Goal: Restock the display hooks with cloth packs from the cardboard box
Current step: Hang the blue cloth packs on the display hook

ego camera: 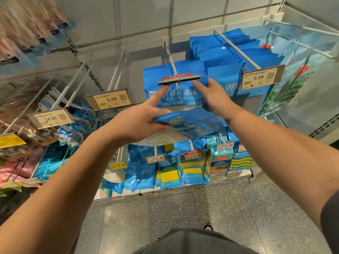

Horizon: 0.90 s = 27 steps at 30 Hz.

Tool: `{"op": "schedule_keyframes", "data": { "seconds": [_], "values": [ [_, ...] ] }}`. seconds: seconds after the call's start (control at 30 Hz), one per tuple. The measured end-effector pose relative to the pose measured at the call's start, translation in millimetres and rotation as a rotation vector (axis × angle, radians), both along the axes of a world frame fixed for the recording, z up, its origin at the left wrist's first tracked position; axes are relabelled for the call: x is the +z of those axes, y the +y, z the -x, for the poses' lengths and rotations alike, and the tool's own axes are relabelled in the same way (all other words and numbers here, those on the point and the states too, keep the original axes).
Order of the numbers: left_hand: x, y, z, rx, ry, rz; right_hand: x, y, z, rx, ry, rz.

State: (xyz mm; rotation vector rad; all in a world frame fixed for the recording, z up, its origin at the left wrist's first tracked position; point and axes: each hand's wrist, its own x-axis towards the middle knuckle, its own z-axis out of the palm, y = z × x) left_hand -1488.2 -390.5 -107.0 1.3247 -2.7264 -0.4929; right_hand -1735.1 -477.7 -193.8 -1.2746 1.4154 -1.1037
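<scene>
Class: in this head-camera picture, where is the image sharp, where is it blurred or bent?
Head view: hands and the 9.99 price tag are sharp; the green pack at the right edge and pink goods top left smear; wide-angle lens bows the hook rail.

Both forearms bare to past the elbow – no watch, rings or gloves seen. Left hand (135, 123) & right hand (215, 97) bare too. Dark grey short sleeve (331, 222) on right upper arm, dark grey garment (194, 242) at torso – black shoe tip (208, 226) below.
</scene>
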Motion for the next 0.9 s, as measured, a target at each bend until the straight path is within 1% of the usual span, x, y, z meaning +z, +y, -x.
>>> {"op": "schedule_keyframes", "data": {
  "seconds": [0.1,0.23,0.3,0.4,0.53,0.6,0.73,0.83,0.9],
  "values": [
    [-1.8,1.7,-1.1,-0.008,0.031,-0.006,6.8,23.8,9.3,0.123,0.018,-0.035],
    [-4.8,2.4,-0.9,-0.004,0.066,-0.009,6.1,43.6,21.6,0.174,0.027,-0.101],
    [-4.6,2.7,1.0,-0.01,0.096,-0.036,5.4,56.7,31.4,0.218,-0.023,-0.161],
    [-3.0,3.9,4.8,-0.033,0.166,-0.07,-9.7,85.5,55.5,0.212,-0.24,-0.228],
    [-6.9,5.2,8.6,-0.036,0.224,-0.092,-53.3,125.0,79.6,0.238,-0.624,-0.229],
    [-9.4,5.9,9.9,-0.015,0.243,-0.098,-69.3,136.3,74.6,0.191,-0.713,-0.209],
    [-14.2,8.7,12.1,0.03,0.289,-0.112,-68.6,136.2,51.0,0.066,-0.713,-0.091],
    [-16.5,10.5,13.2,0.034,0.357,-0.14,-55.5,130.9,36.8,0.017,-0.657,-0.037],
    [-18.0,10.5,13.6,0.042,0.389,-0.144,-48.6,127.9,31.5,-0.048,-0.662,-0.01]
  ]
}}
